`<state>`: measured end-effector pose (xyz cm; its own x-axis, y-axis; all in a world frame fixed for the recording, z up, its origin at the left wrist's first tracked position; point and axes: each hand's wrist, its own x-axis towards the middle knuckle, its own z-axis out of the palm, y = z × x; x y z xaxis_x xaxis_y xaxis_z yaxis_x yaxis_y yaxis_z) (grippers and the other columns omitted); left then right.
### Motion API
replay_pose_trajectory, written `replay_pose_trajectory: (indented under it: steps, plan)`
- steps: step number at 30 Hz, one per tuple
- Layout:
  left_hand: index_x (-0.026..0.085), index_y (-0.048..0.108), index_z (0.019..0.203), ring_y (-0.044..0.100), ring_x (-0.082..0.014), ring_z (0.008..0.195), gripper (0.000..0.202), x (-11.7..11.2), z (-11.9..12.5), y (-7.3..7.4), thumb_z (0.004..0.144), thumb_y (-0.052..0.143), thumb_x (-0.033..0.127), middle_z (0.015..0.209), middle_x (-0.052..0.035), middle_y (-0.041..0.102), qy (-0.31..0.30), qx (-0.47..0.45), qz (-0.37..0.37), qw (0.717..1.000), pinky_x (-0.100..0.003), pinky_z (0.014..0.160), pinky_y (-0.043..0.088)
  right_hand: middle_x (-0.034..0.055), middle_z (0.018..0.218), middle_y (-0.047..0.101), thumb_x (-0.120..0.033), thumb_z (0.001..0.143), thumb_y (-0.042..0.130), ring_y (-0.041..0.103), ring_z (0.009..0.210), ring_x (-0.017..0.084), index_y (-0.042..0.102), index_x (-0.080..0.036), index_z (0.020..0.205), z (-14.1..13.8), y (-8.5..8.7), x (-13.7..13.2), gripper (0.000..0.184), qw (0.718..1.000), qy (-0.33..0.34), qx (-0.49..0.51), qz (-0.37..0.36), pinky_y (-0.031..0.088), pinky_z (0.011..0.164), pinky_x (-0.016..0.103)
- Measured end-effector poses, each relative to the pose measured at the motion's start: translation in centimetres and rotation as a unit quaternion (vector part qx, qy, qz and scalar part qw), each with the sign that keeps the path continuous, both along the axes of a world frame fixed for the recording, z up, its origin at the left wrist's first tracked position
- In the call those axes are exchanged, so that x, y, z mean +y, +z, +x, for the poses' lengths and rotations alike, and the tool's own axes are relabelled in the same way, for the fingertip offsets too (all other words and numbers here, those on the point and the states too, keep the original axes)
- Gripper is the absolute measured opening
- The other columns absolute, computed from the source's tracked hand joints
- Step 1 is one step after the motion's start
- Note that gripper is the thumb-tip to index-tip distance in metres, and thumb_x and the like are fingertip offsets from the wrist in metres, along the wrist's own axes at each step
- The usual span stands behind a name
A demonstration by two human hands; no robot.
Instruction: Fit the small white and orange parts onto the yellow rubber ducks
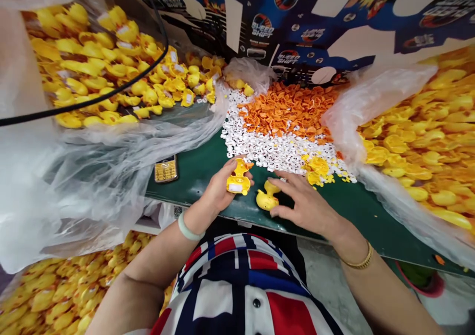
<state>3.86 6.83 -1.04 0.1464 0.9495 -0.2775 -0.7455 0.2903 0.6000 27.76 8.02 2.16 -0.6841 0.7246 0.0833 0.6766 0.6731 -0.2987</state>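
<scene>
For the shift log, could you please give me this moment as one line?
left hand holds yellow rubber duck | right hand over second rubber duck on green table | nearby: white pieces, orange pieces

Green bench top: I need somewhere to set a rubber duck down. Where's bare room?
The green bench top is bare between the mobile phone and the left hand, and again between the right hand and the clear plastic sheet. Behind the hands it is crowded: white pieces and orange pieces cover it.
</scene>
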Motion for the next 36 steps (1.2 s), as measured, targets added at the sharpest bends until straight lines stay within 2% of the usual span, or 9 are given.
replay_pose_trajectory:
  steps: [2,6,10,13,16,21,24,31,36]
  plan:
    - [0.017,0.060,0.116,0.068,-0.0194,0.067,0.039,0.0,0.1,0.0,0.085,0.065,0.040,0.081,-0.0060,0.068,0.008,-0.003,-0.004,1.000,-0.029,0.059,0.053,0.0193,0.146,0.048,-0.055,0.078,0.074,0.050,0.131,0.038,0.056,-0.021,0.136,-0.4,-0.9,-0.7,0.070,0.999,0.027,-0.016,0.009,0.045,0.104,0.057]
    - [0.016,0.062,0.111,0.067,-0.0190,0.065,0.040,0.1,0.2,0.2,0.086,0.063,0.047,0.078,-0.0056,0.068,0.010,0.001,-0.018,1.000,-0.029,0.059,0.053,0.0211,0.142,0.050,-0.045,0.085,0.071,0.053,0.127,0.036,0.060,-0.019,0.130,-1.3,-1.7,-0.9,0.054,0.999,0.029,0.004,0.012,0.048,0.103,0.055]
    - [0.015,0.065,0.109,0.067,-0.0179,0.067,0.046,0.3,0.5,0.3,0.089,0.059,0.056,0.083,-0.0074,0.070,0.009,0.001,-0.037,0.999,-0.028,0.060,0.054,0.0194,0.144,0.047,-0.042,0.086,0.070,0.052,0.130,0.035,0.057,-0.021,0.130,-2.4,0.0,-0.1,0.051,0.991,0.013,0.123,0.045,0.046,0.106,0.056]
    - [0.013,0.067,0.106,0.068,-0.0172,0.075,0.050,0.4,0.7,0.4,0.091,0.055,0.060,0.092,-0.0091,0.071,0.018,0.006,-0.044,0.999,-0.027,0.066,0.055,0.0173,0.147,0.044,-0.043,0.086,0.070,0.048,0.134,0.034,0.054,-0.025,0.133,-4.1,1.7,0.5,0.053,0.983,0.044,0.166,0.064,0.045,0.108,0.056]
    - [0.013,0.069,0.108,0.070,-0.0205,0.082,0.059,0.4,0.8,0.5,0.091,0.049,0.065,0.098,-0.0116,0.073,-0.003,0.002,-0.032,0.999,-0.029,0.071,0.056,0.0164,0.147,0.043,-0.041,0.085,0.070,0.047,0.133,0.034,0.056,-0.025,0.130,-6.1,2.7,1.2,0.050,0.984,0.082,0.144,0.066,0.045,0.107,0.056]
    - [0.013,0.069,0.112,0.071,-0.0237,0.086,0.066,0.5,0.5,0.4,0.092,0.041,0.069,0.101,-0.0136,0.073,-0.016,-0.022,-0.024,0.999,-0.032,0.072,0.057,0.0173,0.144,0.044,-0.037,0.086,0.067,0.049,0.129,0.035,0.060,-0.021,0.124,-8.1,2.5,2.1,0.042,0.987,0.122,0.090,0.061,0.045,0.105,0.054]
    - [0.014,0.069,0.109,0.071,-0.0224,0.081,0.066,0.6,0.4,0.1,0.091,0.041,0.070,0.098,-0.0127,0.074,-0.001,-0.024,-0.045,0.999,-0.031,0.068,0.057,0.0161,0.143,0.044,-0.035,0.086,0.065,0.050,0.126,0.034,0.061,-0.022,0.123,-8.5,2.2,2.4,0.039,0.988,0.124,0.074,0.060,0.046,0.104,0.052]
    - [0.014,0.070,0.101,0.070,-0.0205,0.074,0.065,0.6,0.4,-0.2,0.091,0.042,0.071,0.090,-0.0113,0.073,0.001,-0.010,-0.032,0.999,-0.028,0.063,0.055,0.0146,0.137,0.049,-0.033,0.087,0.063,0.056,0.116,0.031,0.064,-0.023,0.118,-9.0,2.5,2.6,0.032,0.990,0.124,0.049,0.036,0.049,0.098,0.048]
    - [0.014,0.070,0.107,0.071,-0.0234,0.083,0.066,0.5,0.2,0.0,0.091,0.040,0.070,0.097,-0.0128,0.074,-0.016,-0.045,-0.024,0.999,-0.031,0.070,0.057,0.0155,0.141,0.046,-0.036,0.088,0.062,0.052,0.123,0.032,0.062,-0.022,0.122,-8.5,3.4,2.5,0.036,0.989,0.128,0.061,0.045,0.047,0.102,0.049]
